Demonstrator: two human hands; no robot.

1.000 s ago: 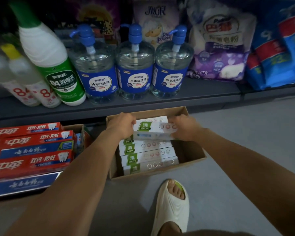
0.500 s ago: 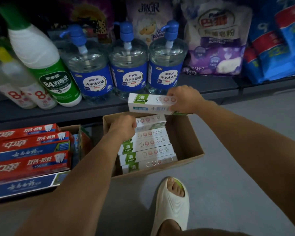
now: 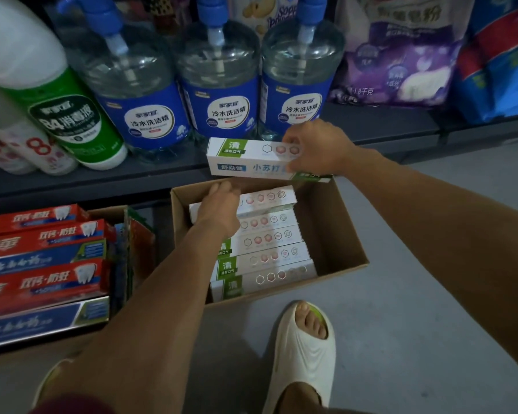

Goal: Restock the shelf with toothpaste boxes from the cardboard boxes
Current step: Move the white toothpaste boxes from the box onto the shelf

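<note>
Right hand [image 3: 314, 147]: fingers clamped on one toothpaste box [image 3: 251, 158], held at the shelf's [image 3: 108, 177] front edge.
Left hand [image 3: 219, 209]: grips the rearmost packed box [image 3: 266, 198] inside the cardboard box [image 3: 338, 234] on the floor.

Held toothpaste box [image 3: 251, 158]: "清", "清新口气", "舒焕健", "小苏打". 
Boxes in carton [image 3: 263, 261]: "清". 
Three pump bottles [image 3: 225, 115]: "家家宜", "冷水洗洁精". 
Green-label bottle [image 3: 72, 121]: "84消毒液". 
Purple bag [image 3: 401, 70]: "18千克". 
Red boxes [image 3: 42, 282]: partly legible "防蛀".
</note>
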